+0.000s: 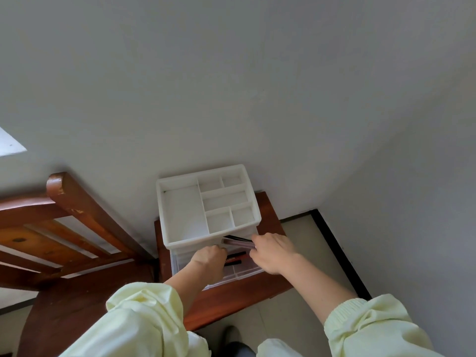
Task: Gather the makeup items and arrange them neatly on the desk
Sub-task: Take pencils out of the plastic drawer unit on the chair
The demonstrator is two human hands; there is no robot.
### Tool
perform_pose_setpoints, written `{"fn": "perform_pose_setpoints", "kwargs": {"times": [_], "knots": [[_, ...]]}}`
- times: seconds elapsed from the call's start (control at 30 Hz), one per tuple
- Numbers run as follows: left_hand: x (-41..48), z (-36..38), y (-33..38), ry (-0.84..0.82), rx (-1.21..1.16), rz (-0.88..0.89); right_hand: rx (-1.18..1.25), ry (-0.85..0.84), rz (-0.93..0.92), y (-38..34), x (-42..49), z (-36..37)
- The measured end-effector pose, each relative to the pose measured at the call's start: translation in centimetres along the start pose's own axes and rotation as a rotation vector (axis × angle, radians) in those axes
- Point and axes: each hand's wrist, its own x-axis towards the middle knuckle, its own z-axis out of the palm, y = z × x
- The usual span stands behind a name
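Reaching down over a small wooden counter [231, 300] set against the wall, a person in pale yellow sleeves has both hands at a white organizer [164, 238] that stands along the counter's back edge. The organizer's top tray is split into one large compartment on the left and five smaller ones on the right. Below the tray a clear drawer [247, 271] is pulled out toward the counter's front edge.

The right hand [274, 251] is at the drawer's right side, its grip clamped on the end of a slim pinkish tube [237, 244], which lies nearly level just under the tray's front rim; a dark, thin item sits right against the tube's upper side, too blurred to identify.

The left hand [210, 258] dips into the drawer's left side with fingers curled downward; whether its grip has closed on anything cannot be told. Just beside its knuckles, a black and red tube [235, 259] lies in the drawer, between the two hands.

A wooden frame [77, 207] stands off the counter's left edge.
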Motion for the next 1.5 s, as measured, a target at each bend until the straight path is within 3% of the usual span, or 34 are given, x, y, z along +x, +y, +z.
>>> {"fn": "perform_pose_setpoints", "kwargs": {"times": [0.17, 0.37, 0.63, 0.83, 1.07, 1.5], "knots": [[-1.3, 0.7, -1.0, 0.089, -0.246, -0.095, -0.020, 0.033, -0.069, 0.6, -0.4, 0.4], [-4.9, 0.6, -2.4, 0.241, -0.410, -0.047, -0.002, 0.050, -0.113, 2.6, -2.1, 1.3], [-8.5, 1.3, -2.0, 0.171, -0.610, -0.016, 0.344, 0.099, -0.070, 2.2, -4.1, 3.9], [-9.3, 2.3, -0.8, 0.102, -0.603, -0.015, 0.459, 0.081, -0.057, 0.9, -5.0, 5.6], [-9.8, 2.0, -1.3, 0.124, -0.418, 0.016, 0.480, 0.152, -0.020, 1.0, -4.5, 5.8], [-6.3, 1.3, -4.4, 0.212, -0.420, 0.003, 0.246, 0.176, -0.105, -0.1, -1.2, 2.4]]}}
